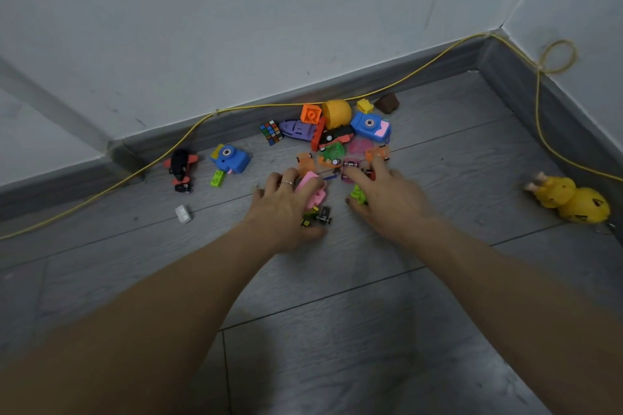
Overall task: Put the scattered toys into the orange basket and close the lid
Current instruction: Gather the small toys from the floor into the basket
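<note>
A grey wood-look floor (337, 313) meets white walls (236, 10) along a grey skirting board, with a yellow cable (421, 69) running along that edge and looping in the corner. Two bare forearms reach forward over the floor. The left hand (286, 209) is spread over a pink toy (312, 192), its fingers curled onto it, a ring on one finger and small dark and green toy cars just beside its thumb. The right hand (384, 199) lies palm down with fingers stretched out, fingertips touching small toy cars, and a green toy (359, 195) by its thumb; I cannot tell whether it grips anything. Beyond the hands a heap of toys lies against the skirting: a yellow egg-shaped shell (337, 113), a blue toy camera (371, 125), a purple boat (298, 130), an orange block (310, 114) and a puzzle cube (271, 132). Left of the heap lie a second blue camera (231, 158), a black and red toy (180, 167) and a white car (183, 213). Far right lies a yellow duck toy (569, 199).
</note>
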Demonstrator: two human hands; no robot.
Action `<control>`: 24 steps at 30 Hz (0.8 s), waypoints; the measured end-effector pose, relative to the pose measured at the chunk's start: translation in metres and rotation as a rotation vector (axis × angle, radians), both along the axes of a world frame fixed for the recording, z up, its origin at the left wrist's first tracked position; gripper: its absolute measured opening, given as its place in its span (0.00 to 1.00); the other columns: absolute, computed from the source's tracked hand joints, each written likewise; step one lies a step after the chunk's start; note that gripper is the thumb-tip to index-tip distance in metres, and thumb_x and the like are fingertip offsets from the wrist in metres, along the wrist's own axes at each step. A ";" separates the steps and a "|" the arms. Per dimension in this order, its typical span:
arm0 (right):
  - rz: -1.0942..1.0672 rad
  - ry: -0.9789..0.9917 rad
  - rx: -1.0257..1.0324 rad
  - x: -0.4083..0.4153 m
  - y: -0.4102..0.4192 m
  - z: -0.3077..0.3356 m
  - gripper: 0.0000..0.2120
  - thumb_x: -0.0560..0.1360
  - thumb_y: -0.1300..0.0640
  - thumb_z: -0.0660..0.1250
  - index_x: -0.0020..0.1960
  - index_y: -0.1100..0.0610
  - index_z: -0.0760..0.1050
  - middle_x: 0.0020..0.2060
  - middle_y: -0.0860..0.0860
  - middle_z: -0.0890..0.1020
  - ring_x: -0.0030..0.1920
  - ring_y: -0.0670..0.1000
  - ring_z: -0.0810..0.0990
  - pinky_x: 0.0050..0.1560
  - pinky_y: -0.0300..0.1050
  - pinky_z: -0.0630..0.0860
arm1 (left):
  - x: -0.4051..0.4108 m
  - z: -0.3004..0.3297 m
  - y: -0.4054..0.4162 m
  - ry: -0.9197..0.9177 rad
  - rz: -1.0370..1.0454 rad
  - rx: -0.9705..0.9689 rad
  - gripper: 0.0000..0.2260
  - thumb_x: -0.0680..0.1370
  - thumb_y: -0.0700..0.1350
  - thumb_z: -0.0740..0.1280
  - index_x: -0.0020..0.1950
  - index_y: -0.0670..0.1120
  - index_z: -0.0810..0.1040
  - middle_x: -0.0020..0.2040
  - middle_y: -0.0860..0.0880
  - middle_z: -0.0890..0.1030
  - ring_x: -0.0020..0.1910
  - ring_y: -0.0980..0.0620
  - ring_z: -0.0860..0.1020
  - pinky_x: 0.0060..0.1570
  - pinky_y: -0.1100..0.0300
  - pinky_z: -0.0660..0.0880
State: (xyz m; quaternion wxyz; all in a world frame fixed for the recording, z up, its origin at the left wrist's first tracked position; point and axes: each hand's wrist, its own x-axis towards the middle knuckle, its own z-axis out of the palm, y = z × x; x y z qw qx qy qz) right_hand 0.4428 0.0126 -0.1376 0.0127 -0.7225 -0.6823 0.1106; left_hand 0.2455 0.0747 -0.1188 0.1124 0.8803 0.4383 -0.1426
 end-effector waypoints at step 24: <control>-0.215 0.408 0.058 -0.019 -0.027 0.005 0.08 0.77 0.49 0.64 0.54 0.51 0.71 0.56 0.53 0.66 0.47 0.55 0.74 0.48 0.46 0.74 | 0.013 0.007 -0.035 0.147 0.108 -0.008 0.24 0.80 0.61 0.60 0.73 0.60 0.55 0.75 0.40 0.56 0.68 0.34 0.67 0.54 0.45 0.78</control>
